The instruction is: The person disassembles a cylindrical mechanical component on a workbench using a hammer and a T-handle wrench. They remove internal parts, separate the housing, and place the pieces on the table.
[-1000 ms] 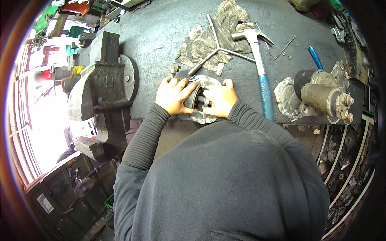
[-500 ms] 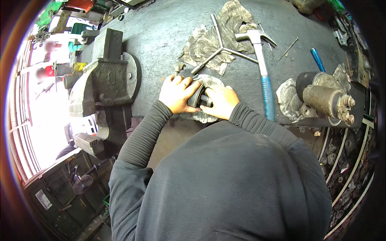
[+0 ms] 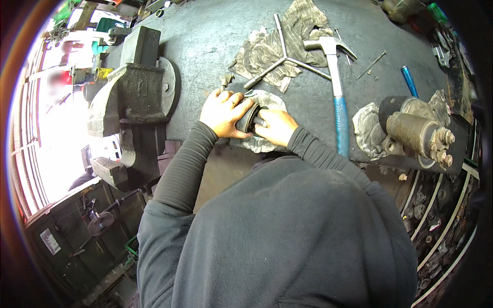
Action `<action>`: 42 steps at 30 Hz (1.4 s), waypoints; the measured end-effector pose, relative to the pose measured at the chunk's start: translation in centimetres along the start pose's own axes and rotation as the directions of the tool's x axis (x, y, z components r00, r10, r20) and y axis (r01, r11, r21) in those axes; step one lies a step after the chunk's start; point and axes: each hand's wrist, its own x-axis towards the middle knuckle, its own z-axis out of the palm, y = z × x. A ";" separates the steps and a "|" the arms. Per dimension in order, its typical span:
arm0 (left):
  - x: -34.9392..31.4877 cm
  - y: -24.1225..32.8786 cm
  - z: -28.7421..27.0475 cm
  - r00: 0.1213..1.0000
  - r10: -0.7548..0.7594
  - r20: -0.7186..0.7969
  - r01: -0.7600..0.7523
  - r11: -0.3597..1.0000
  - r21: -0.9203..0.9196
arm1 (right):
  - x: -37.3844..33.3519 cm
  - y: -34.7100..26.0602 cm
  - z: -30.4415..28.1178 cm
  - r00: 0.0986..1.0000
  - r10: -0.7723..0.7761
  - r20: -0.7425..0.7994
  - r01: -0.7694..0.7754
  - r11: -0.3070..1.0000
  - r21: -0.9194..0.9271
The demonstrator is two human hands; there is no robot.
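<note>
My left hand wraps round a dark cylindrical metal part near the front edge of the bench. A toothed ring shows at its open right end, with a short shaft sticking out. My right hand is closed at that shaft, its fingertips partly hidden. Beneath both hands lies a crumpled grey rag. A small brass-coloured fitting sits just beyond my left fingers.
A large bench vise stands on the left. Beyond my hands, a three-arm wrench lies on a dirty cloth. A blue-handled claw hammer is to the right, then a starter motor on another rag.
My right hand has shifted slightly left, and its fingers have drawn in around the shaft. The left hand keeps its hold on the metal part. The whole view has tilted a little.
</note>
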 end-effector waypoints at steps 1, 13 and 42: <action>-0.3 0.2 0.1 1.000 -0.013 0.000 0.013 1.000 0.001 | -0.1 0.0 0.0 1.000 -0.012 0.002 0.012 1.000 -0.021; -0.1 0.2 0.1 1.000 -0.018 -0.008 0.018 1.000 0.001 | -0.2 0.3 0.2 0.999 -0.044 -0.007 0.043 0.999 -0.030; 0.0 0.2 -0.1 0.999 -0.011 0.043 0.012 1.000 -0.023 | 0.2 0.7 0.4 0.990 0.105 0.097 -0.132 0.933 0.335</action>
